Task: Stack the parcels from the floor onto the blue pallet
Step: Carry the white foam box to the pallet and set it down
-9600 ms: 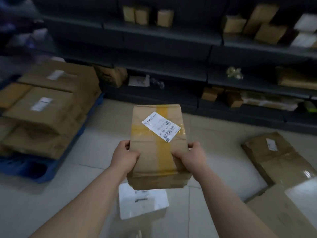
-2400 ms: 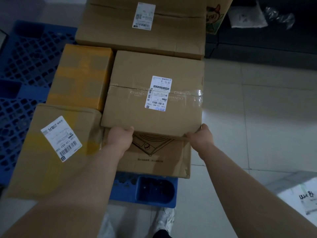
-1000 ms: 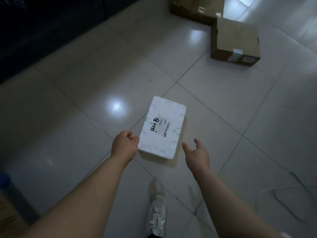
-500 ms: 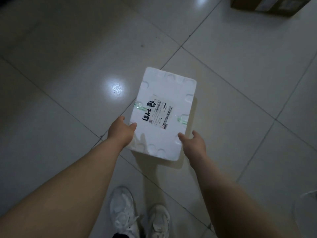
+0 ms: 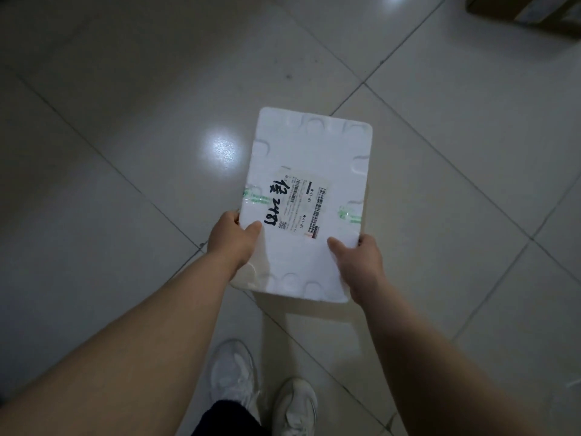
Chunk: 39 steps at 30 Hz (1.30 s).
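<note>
A white foam box (image 5: pixel 309 158) with a shipping label and black handwriting on its lid is in the middle of the view, held above the tiled floor. My left hand (image 5: pixel 232 239) grips its near left edge, thumb on the lid. My right hand (image 5: pixel 358 262) grips its near right edge, thumb also on top. The box casts a shadow on the tiles below it. The blue pallet is out of view.
A brown cardboard parcel (image 5: pixel 528 11) lies on the floor at the top right corner. My two white shoes (image 5: pixel 264 394) stand below the box. Pale glossy tiles with dark grout lines fill the rest of the view.
Both hands have closed on the foam box and raised it off the floor. A second ago the right hand was still apart from it.
</note>
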{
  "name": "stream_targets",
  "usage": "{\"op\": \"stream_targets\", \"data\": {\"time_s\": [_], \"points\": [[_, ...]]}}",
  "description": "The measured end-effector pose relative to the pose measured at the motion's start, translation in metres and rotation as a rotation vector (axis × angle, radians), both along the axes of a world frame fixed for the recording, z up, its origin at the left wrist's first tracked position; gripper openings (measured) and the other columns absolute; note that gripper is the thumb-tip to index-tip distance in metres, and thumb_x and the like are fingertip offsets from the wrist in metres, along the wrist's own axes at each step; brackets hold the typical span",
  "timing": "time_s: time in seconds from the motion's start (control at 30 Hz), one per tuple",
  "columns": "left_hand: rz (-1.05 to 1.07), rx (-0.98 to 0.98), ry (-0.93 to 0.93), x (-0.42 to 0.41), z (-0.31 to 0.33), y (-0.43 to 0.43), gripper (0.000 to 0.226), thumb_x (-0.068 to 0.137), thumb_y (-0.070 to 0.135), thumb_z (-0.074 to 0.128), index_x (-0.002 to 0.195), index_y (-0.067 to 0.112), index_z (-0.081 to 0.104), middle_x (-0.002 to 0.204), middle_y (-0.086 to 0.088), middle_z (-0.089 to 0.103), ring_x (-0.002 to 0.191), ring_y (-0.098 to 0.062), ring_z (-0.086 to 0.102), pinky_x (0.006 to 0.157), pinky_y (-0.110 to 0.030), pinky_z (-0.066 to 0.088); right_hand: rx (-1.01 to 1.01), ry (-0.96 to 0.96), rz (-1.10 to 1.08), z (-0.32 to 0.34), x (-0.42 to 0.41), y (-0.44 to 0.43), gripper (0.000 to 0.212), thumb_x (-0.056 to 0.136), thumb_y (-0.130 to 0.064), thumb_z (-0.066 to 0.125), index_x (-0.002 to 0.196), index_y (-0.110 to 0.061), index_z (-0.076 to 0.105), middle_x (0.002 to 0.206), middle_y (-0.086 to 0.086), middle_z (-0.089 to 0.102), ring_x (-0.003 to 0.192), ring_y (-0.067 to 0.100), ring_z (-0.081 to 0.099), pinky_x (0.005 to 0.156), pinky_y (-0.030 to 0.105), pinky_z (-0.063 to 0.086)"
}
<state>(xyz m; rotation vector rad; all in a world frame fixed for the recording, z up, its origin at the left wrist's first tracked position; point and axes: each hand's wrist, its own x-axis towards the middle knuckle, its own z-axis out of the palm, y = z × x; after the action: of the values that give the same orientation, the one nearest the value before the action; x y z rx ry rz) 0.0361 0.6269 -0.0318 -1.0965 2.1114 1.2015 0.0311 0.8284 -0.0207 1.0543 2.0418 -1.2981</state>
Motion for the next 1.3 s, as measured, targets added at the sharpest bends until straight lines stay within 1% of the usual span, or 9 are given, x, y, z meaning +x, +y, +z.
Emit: {"op": "stream_targets", "data": {"time_s": [0.17,0.33,0.47,0.63,0.77,0.87,1.0,1.17,1.3], "points": [[0.139,-0.036,0.018,0.009,0.061,-0.038,0.047,0.084,0.045,0.061,0.115,0.01,0.056,0.11,-0.007,0.065,0.092,-0.029,0.063,0.078,-0.035,0.052,0.0,0.095,0.151,0.068,-0.022,-0.041,0.043,0.083,-0.024,0.074,0.115,-0.009,0.049,0.104,0.003,0.058,0.09,0.021,0.059,0.075,0.031,0.047],[0.272,-0.051,0.066,0.034,0.136,-0.084,0.052,0.083,0.052,0.057,0.127,0.025,0.049,0.122,-0.007,0.058,0.103,-0.031,0.06,0.092,-0.041,0.05,-0.049,0.193,0.334,0.143,-0.039,-0.095,0.045,0.082,-0.023,0.075,0.115,-0.009,0.049,0.104,0.001,0.058,0.089,0.018,0.058,0.076,0.03,0.046],[0.428,-0.078,0.112,0.068,0.192,-0.115,0.051,0.085,0.054,0.055,0.127,0.028,0.046,0.121,-0.008,0.058,0.103,-0.031,0.059,0.093,-0.042,0.05,-0.111,0.254,0.487,0.2,-0.042,-0.143,0.046,0.08,-0.022,0.077,0.113,-0.009,0.049,0.102,0.001,0.058,0.087,0.018,0.058,0.075,0.031,0.046],[0.666,-0.046,0.146,0.127,0.257,-0.138,0.076,0.066,0.075,0.046,0.128,0.034,0.032,0.112,-0.006,0.06,0.097,-0.033,0.062,0.087,-0.049,0.053,-0.152,0.303,0.714,0.268,-0.026,-0.199,0.043,0.077,-0.022,0.079,0.105,-0.015,0.047,0.091,-0.006,0.055,0.086,0.018,0.057,0.078,0.035,0.049],[0.837,-0.095,0.185,0.183,0.292,-0.148,0.066,0.085,0.062,0.052,0.136,0.029,0.027,0.108,-0.005,0.06,0.099,-0.032,0.061,0.089,-0.045,0.052,-0.219,0.31,0.895,0.311,0.003,-0.242,0.042,0.077,-0.019,0.079,0.106,-0.013,0.049,0.086,-0.009,0.054,0.074,0.009,0.056,0.068,0.031,0.047],[0.984,-0.087,0.236,0.229,0.311,-0.154,0.062,0.085,0.058,0.054,0.134,0.029,0.03,0.104,-0.003,0.06,0.094,-0.031,0.062,0.083,-0.051,0.054,-0.234,0.313,1.047,0.333,0.036,-0.274,0.041,0.077,-0.019,0.079,0.107,-0.013,0.051,0.088,-0.008,0.057,0.075,0.009,0.057,0.061,0.027,0.045],[1.19,-0.106,0.276,0.294,0.324,-0.165,0.058,0.087,0.051,0.059,0.13,0.021,0.035,0.106,-0.006,0.063,0.094,-0.031,0.063,0.083,-0.054,0.053,-0.264,0.284,1.225,0.352,0.089,-0.314,0.038,0.077,-0.016,0.078,0.107,-0.014,0.054,0.093,-0.003,0.061,0.085,0.02,0.062,0.072,0.032,0.05],[1.412,-0.023,0.272,0.371,0.328,-0.173,0.045,0.089,0.047,0.057,0.115,0.026,0.026,0.107,-0.009,0.058,0.096,-0.034,0.062,0.084,-0.057,0.052,-0.299,0.264,1.456,0.36,0.159,-0.365,0.038,0.077,-0.012,0.076,0.111,-0.014,0.058,0.097,0.009,0.063,0.078,0.023,0.062,0.067,0.032,0.051],[1.607,0.009,0.283,0.425,0.322,-0.182,0.053,0.088,0.046,0.059,0.125,0.027,0.026,0.112,-0.009,0.056,0.098,-0.034,0.061,0.083,-0.058,0.053,-0.316,0.243,1.608,0.348,0.214,-0.408,0.039,0.077,-0.011,0.076,0.113,-0.019,0.061,0.107,0.015,0.061,0.083,0.028,0.065,0.069,0.032,0.053]]}}
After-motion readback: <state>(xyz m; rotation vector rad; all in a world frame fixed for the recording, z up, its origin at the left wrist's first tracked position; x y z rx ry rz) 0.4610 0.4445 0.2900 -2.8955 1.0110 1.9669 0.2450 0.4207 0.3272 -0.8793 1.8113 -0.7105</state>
